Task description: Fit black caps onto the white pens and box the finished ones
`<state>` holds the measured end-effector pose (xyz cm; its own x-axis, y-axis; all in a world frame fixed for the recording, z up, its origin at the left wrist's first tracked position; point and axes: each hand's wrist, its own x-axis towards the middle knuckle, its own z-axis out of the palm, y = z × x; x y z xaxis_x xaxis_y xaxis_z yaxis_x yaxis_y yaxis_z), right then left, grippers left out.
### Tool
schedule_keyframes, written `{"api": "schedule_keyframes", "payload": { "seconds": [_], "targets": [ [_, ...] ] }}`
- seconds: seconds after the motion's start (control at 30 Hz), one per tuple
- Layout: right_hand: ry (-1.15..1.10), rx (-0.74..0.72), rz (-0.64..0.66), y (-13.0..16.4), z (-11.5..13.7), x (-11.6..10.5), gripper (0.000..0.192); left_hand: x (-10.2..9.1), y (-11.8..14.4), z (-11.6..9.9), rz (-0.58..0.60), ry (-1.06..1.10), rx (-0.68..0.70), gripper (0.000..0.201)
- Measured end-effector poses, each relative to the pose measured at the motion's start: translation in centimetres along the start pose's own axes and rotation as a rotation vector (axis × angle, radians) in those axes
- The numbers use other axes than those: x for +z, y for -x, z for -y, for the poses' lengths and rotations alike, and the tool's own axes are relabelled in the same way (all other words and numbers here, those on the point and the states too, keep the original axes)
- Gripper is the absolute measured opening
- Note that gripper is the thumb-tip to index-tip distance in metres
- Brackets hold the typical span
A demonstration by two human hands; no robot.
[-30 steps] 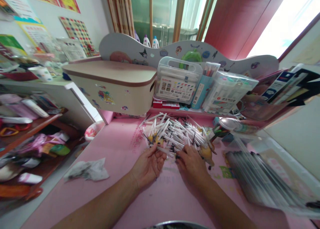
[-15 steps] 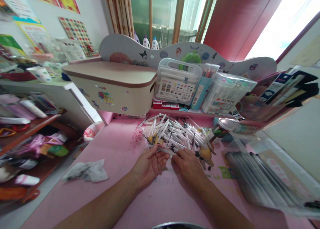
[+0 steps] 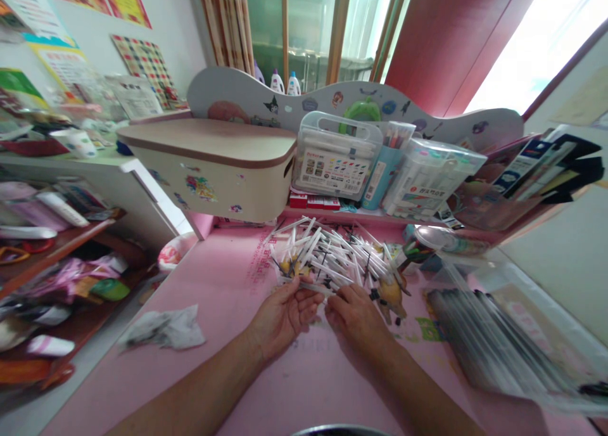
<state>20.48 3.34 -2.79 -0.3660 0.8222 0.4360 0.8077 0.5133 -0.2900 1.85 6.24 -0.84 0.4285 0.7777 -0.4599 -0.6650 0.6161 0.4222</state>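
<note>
On the pink desk, the left hand and the right hand meet close together, and both pinch one thin white pen between the fingertips. Just behind them lies a loose pile of pens, white barrels with dark tips, crossing each other in disorder. Farther back, clear marker boxes stand on the shelf.

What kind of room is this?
Probably a child's study corner at home: a pink desk with a sticker-covered backboard, boxed marker sets, and a pile of white pens in front of both hands.
</note>
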Motion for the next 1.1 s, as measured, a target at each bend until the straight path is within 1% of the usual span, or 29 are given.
{"api": "schedule_keyframes", "payload": {
  "seconds": [0.03,0.13,0.2,0.27,0.33,0.4,0.57,0.67,0.8,1.03,1.1],
  "targets": [
    [-0.057,0.031,-0.019,-0.1,0.0,-0.3,0.011,0.0,0.0,0.0,-0.009,-0.006,0.012,0.023],
    [-0.274,0.155,-0.09,-0.3,0.0,-1.4,0.019,-0.1,0.0,0.2,-0.024,-0.048,0.043,0.019],
    [-0.393,0.226,-0.125,-0.4,0.0,-2.0,0.019,-0.1,-0.1,0.3,-0.023,-0.084,0.059,0.016],
    [-0.464,0.249,-0.15,-0.5,0.1,-2.3,0.018,-0.1,-0.1,0.5,-0.017,-0.11,0.072,0.015],
    [-0.505,0.236,-0.16,-0.6,0.2,-2.4,0.017,0.0,-0.1,0.5,-0.014,-0.123,0.079,0.015],
    [-0.532,0.237,-0.153,-0.6,0.2,-2.3,0.015,0.0,-0.1,0.5,-0.014,-0.131,0.08,0.015],
    [-0.615,0.319,-0.149,-0.3,-0.1,-1.8,0.01,0.0,-0.1,0.5,-0.017,-0.132,0.076,0.014],
    [-0.586,0.295,-0.169,-0.3,-0.3,-1.7,0.007,-0.1,-0.1,0.5,-0.008,-0.127,0.075,0.014],
    [-0.549,0.266,-0.182,-0.3,-0.4,-1.8,0.007,-0.2,-0.1,0.6,0.001,-0.123,0.071,0.014],
    [-0.563,0.24,-0.183,-0.5,-0.2,-2.1,0.01,-0.1,-0.1,0.7,0.008,-0.143,0.076,0.015],
    [-0.571,0.258,-0.196,-0.5,-0.2,-2.1,0.009,-0.1,-0.1,0.7,0.012,-0.154,0.077,0.015]
  ]
}}
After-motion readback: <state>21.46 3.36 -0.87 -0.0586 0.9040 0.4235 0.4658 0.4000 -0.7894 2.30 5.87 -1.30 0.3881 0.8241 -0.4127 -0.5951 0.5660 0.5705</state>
